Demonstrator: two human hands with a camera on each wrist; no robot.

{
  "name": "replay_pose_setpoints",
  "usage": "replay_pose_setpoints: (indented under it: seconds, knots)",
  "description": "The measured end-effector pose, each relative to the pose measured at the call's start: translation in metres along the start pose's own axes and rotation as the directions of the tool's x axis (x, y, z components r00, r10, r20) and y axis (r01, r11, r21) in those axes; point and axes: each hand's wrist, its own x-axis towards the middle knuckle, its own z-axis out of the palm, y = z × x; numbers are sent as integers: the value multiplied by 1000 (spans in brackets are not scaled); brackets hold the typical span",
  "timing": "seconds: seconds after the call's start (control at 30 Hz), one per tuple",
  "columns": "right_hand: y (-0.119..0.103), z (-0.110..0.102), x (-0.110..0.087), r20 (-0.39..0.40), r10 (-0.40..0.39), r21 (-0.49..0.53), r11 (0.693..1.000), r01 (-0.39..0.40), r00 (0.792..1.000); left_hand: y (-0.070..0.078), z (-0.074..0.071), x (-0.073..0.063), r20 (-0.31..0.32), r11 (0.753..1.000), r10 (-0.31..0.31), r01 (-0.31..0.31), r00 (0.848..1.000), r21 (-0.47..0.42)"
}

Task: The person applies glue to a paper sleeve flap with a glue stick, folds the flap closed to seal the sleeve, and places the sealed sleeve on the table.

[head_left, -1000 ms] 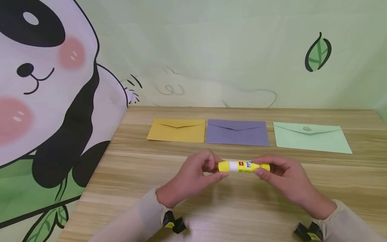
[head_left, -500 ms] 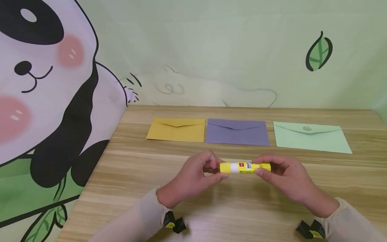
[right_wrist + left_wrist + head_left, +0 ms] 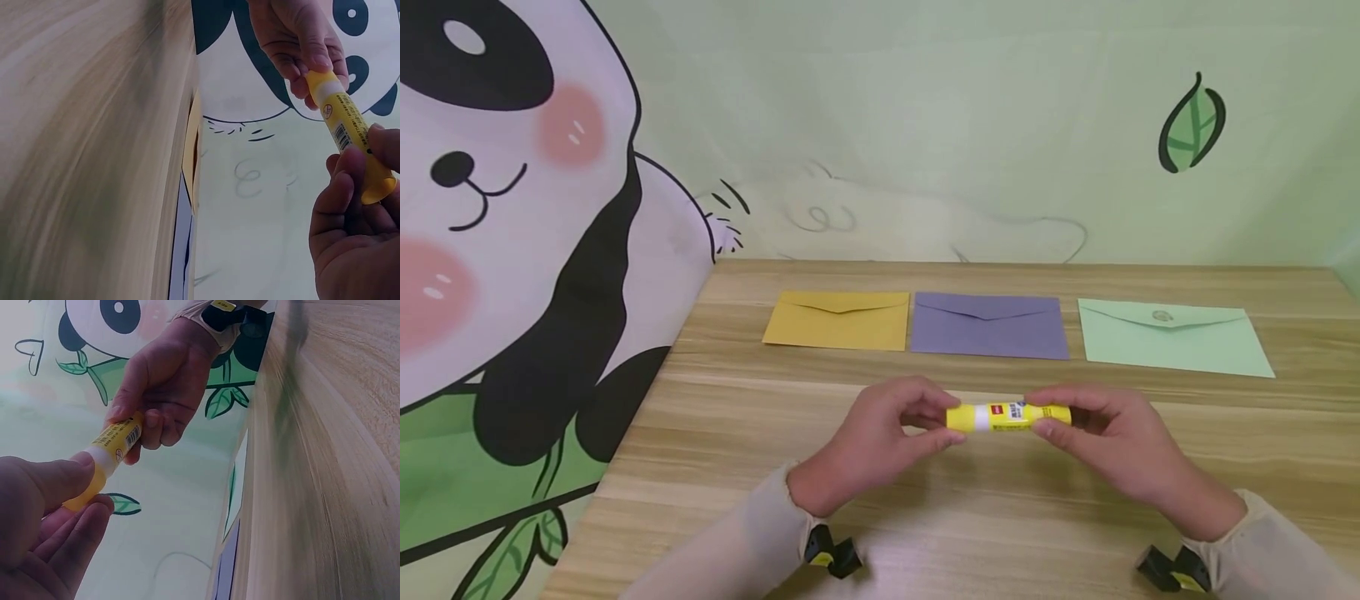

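Observation:
A yellow glue stick [image 3: 1011,416] with a white band is held level above the table, between both hands. At its left end, my left hand [image 3: 891,433] pinches the yellow cap between thumb and fingers. My right hand [image 3: 1112,442] grips the printed body near the other end. In the left wrist view, the cap end of the glue stick [image 3: 117,445] sits between thumb and fingers of the near left hand [image 3: 53,512]. The right wrist view shows the flared base of the glue stick [image 3: 350,125] jutting past the fingers of the right hand [image 3: 356,231].
Behind the hands, a yellow envelope [image 3: 838,323], a purple envelope [image 3: 988,329] and a mint green envelope [image 3: 1172,340] lie in a row on the wooden table [image 3: 737,425]. A backdrop with a panda drawing [image 3: 587,250] rises beyond the table's back and left edges.
The glue stick has shifted slightly right between the hands. My left fingers have straightened from a more curled pose and now reach over the cap. The envelopes have not moved.

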Motion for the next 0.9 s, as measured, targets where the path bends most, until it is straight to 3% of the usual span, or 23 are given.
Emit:
replay_pose_setpoints:
  seconds: [0.23,0.9]
  knots:
    - [-1,3,-1,11,14,70,997,-15,1000,0,-1,-2,-18,1000,-7,7,1000,-7]
    - [-3,8,-2,17,26,83,996,-27,1000,5,-2,-3,-19,999,-1,1,1000,-33]
